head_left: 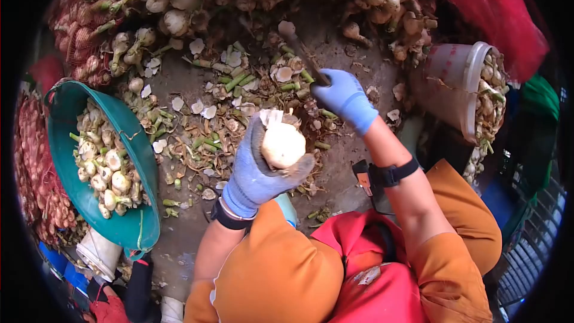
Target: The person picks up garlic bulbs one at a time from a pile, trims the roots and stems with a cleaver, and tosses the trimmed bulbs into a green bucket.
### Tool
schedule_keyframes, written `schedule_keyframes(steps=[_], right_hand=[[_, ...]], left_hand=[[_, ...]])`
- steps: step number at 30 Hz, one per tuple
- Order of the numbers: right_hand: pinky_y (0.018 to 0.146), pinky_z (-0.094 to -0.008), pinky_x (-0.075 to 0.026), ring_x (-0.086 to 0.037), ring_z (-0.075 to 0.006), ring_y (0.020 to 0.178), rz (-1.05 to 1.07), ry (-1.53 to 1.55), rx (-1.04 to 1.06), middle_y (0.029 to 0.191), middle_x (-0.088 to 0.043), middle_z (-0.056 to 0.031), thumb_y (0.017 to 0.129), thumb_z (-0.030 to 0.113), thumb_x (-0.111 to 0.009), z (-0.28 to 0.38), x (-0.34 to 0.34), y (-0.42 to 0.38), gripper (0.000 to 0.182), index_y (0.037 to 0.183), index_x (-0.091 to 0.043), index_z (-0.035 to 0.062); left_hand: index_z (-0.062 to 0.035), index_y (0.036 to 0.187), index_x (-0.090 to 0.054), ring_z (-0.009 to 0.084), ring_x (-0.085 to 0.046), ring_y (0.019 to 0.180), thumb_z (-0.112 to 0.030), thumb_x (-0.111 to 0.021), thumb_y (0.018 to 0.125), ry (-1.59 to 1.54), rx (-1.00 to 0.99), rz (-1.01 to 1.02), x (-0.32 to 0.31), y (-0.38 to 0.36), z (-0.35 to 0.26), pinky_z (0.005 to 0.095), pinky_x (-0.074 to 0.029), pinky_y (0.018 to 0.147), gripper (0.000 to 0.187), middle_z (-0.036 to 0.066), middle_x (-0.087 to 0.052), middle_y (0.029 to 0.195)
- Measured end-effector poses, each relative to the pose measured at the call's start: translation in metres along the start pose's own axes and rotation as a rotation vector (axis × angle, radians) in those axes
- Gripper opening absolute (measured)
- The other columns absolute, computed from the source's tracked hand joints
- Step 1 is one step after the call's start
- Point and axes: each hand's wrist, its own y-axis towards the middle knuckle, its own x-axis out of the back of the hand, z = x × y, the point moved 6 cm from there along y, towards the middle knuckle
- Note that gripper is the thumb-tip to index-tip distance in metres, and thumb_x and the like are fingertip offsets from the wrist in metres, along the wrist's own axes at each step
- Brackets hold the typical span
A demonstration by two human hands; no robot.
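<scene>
My left hand (251,170), in a blue-grey knit glove with dark palm, is closed around a pale garlic bulb (283,145). Loose white skin peels up at the bulb's top. In its blue glove, my right hand (347,100) grips a knife (305,55) by the handle, up and to the right of the bulb. The narrow dark blade points toward the heap at the back and is apart from the bulb. A pale round piece, possibly a garlic root end, shows at the blade's tip. Cut stems and skins (236,81) litter the floor beneath both hands.
A tilted green basin (150,161) of trimmed garlic stands left. On the right leans a white bucket (445,81) with garlic and stems. Untrimmed garlic (179,21) is heaped at the back, near red mesh sacks (478,6). Another person's red clothing (109,310) shows lower left.
</scene>
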Motion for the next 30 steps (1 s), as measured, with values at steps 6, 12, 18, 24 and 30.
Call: schedule_keyframes(steps=[6, 12, 18, 24, 30], right_hand=[[0.069, -0.0287, -0.053, -0.062, -0.0109, 0.074, 0.212, 0.796, 0.013, 0.077, -0.065, -0.0041, 0.083, 0.026, -0.068, 0.046, -0.02, -0.015, 0.027, 0.093, -0.067, 0.0011], [0.082, -0.0454, -0.052, -0.066, -0.0363, 0.093, 0.193, -0.494, 0.087, 0.098, -0.067, -0.016, 0.077, 0.03, -0.061, 0.025, 0.003, 0.024, 0.029, 0.097, -0.07, 0.0115], [0.09, -0.0466, -0.049, -0.059, -0.0393, 0.105, -0.494, -0.597, 0.319, 0.111, -0.06, -0.0201, 0.074, 0.025, -0.07, -0.024, 0.093, 0.066, 0.029, 0.099, -0.069, 0.011], [0.088, -0.0396, -0.05, -0.06, -0.0358, 0.104, -0.244, 0.007, 0.366, 0.11, -0.063, -0.0166, 0.076, 0.028, -0.072, 0.019, 0.015, 0.055, 0.038, 0.107, -0.069, 0.0066], [0.076, -0.0352, -0.052, -0.066, -0.0263, 0.089, 0.062, 0.298, 0.324, 0.102, -0.068, -0.0129, 0.08, 0.025, -0.072, 0.09, -0.019, -0.012, 0.031, 0.104, -0.068, 0.0056]], left_hand=[[-0.0052, 0.135, -0.04, 0.0178, -0.06, 0.102, -0.019, -0.072, 0.084, 0.189, -0.119, -0.222, 0.021, 0.041, 0.002, 0.0314, -0.051, 0.082, 0.062, 0.011, -0.057, 0.119], [-0.0054, 0.118, -0.054, 0.0212, -0.064, 0.094, -0.025, -0.068, 0.09, -0.222, 0.025, -0.288, 0.052, 0.022, 0.014, 0.028, -0.054, 0.077, 0.037, 0.011, -0.062, 0.104], [-0.0055, 0.115, -0.055, 0.0077, -0.052, 0.051, -0.036, -0.047, 0.102, -1.408, -0.4, 0.154, 0.15, 0.004, -0.024, 0.0232, -0.043, 0.047, 0.034, 0.001, -0.057, 0.081], [-0.0104, 0.15, -0.031, 0.0232, -0.057, 0.109, -0.009, -0.07, 0.082, -0.562, 0.108, -0.179, 0.046, 0.051, 0.055, 0.0339, -0.051, 0.091, 0.078, 0.013, -0.05, 0.131], [-0.0067, 0.133, -0.044, 0.0176, -0.057, 0.105, 0.007, -0.064, 0.08, -0.176, 0.164, -0.238, 0.054, 0.038, 0.059, 0.0307, -0.051, 0.09, 0.058, 0.008, -0.055, 0.12]])
